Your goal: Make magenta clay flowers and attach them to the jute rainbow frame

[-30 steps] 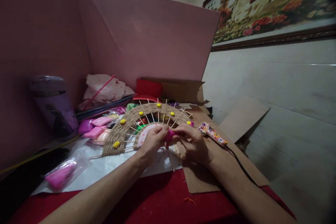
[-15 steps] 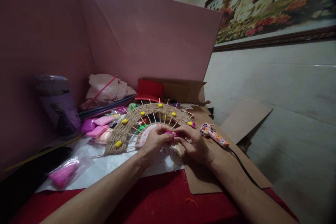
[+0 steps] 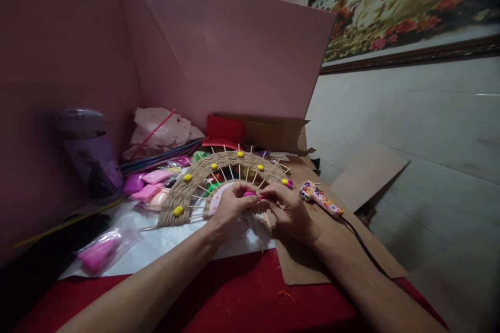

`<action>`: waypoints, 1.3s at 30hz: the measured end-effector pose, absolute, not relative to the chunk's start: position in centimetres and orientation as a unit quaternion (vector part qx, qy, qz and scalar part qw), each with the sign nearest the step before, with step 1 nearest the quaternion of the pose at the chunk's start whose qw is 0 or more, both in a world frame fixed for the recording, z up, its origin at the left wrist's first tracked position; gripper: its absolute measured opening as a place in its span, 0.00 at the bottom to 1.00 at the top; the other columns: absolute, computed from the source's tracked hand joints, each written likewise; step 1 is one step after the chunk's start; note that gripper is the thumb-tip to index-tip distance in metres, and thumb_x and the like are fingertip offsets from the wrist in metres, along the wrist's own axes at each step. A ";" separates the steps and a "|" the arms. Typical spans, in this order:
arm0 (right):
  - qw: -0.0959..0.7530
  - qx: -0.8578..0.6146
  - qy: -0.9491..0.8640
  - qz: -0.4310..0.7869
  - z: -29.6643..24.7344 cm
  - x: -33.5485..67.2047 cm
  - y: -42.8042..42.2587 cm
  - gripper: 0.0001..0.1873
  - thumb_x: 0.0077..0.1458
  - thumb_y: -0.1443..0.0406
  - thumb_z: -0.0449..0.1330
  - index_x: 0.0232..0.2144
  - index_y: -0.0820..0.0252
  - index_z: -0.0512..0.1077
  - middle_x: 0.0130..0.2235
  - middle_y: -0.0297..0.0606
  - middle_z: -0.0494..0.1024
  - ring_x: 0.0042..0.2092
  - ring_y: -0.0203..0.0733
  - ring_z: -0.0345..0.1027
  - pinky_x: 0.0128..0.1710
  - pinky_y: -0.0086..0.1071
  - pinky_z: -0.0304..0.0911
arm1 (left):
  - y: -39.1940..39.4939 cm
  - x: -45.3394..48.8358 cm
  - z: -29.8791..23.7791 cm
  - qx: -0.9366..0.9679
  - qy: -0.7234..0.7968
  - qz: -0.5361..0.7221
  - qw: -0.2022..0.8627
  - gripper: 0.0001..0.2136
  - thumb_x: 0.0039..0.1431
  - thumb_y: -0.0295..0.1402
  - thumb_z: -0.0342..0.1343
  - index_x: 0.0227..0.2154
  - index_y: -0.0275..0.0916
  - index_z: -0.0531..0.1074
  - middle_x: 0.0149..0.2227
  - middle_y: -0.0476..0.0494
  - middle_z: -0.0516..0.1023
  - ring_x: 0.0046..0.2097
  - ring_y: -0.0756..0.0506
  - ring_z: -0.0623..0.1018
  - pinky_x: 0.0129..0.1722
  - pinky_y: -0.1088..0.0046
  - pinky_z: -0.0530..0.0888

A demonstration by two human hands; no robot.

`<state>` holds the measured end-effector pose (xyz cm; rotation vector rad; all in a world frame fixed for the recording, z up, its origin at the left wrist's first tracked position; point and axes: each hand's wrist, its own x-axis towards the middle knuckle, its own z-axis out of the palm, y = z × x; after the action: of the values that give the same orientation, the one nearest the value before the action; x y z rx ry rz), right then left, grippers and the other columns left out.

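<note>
Between the fingertips of both hands is a small piece of magenta modelling clay (image 3: 250, 194). My left hand (image 3: 233, 208) pinches it from the left. My right hand (image 3: 288, 209) has thumb and forefinger closed at its right end. Just behind the hands stands a woven twine fan (image 3: 177, 195) with thin sticks fanning out through it. Several yellow clay dots (image 3: 214, 166) sit along its band. At the band's right end, a magenta dot (image 3: 289, 183) touches a yellow one. The fan's lower middle is partly hidden by my hands.
A flower-patterned glue gun (image 3: 321, 199) with a black cord lies on cardboard (image 3: 300, 265) to the right. Pink clay packets (image 3: 150, 191) and a bagged pink lump (image 3: 97, 254) lie left. A purple tumbler (image 3: 91, 161) stands at the far left, before pink panels (image 3: 219, 52).
The fingers have shifted slightly around the magenta clay, and more of it shows by the left fingertips. The whole view has shifted a little; the fan and its dots stay the same.
</note>
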<state>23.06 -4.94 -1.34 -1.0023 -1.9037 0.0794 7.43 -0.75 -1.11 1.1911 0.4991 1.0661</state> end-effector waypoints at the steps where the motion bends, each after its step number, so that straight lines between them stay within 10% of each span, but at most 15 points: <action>1: 0.471 -0.412 -0.780 0.030 -1.4 23.1 -4.9 0.06 0.54 0.69 0.57 0.37 0.58 0.70 0.34 0.37 0.72 0.35 0.39 0.66 0.36 0.34 0.63 | -0.8 7.4 -1.1 0.526 0.221 0.474 0.671 0.08 0.39 0.26 0.62 0.26 0.34 0.71 0.28 0.47 0.73 0.28 0.53 0.70 0.29 0.77 0.64; 19: 0.416 -0.394 -0.820 -0.007 -1.0 22.9 -5.2 0.06 0.56 0.70 0.54 0.36 0.59 0.70 0.32 0.36 0.71 0.34 0.38 0.64 0.34 0.32 0.61 | -1.1 7.4 -0.7 0.533 0.234 0.465 0.667 0.07 0.38 0.25 0.61 0.24 0.34 0.71 0.25 0.48 0.73 0.25 0.54 0.70 0.25 0.78 0.64; 29: 0.520 -0.461 -0.717 0.042 -1.5 23.4 -4.6 0.06 0.57 0.64 0.55 0.33 0.59 0.70 0.31 0.36 0.73 0.31 0.36 0.67 0.30 0.30 0.63 | -0.5 7.0 -0.5 0.470 0.276 0.507 0.668 0.10 0.42 0.34 0.61 0.28 0.35 0.72 0.27 0.48 0.72 0.26 0.53 0.69 0.28 0.76 0.67; 39: 0.519 -0.431 -0.737 0.035 -1.4 22.9 -5.0 0.05 0.56 0.66 0.56 0.35 0.58 0.71 0.33 0.38 0.74 0.35 0.39 0.69 0.33 0.32 0.65 | -1.2 7.3 -0.5 0.574 0.263 0.424 0.650 0.14 0.41 0.41 0.64 0.19 0.34 0.71 0.17 0.52 0.64 0.19 0.56 0.60 0.19 0.77 0.54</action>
<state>22.93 -4.98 -1.43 -1.0344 -1.7671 0.0833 7.32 -1.23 -0.53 1.3035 0.5977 0.9625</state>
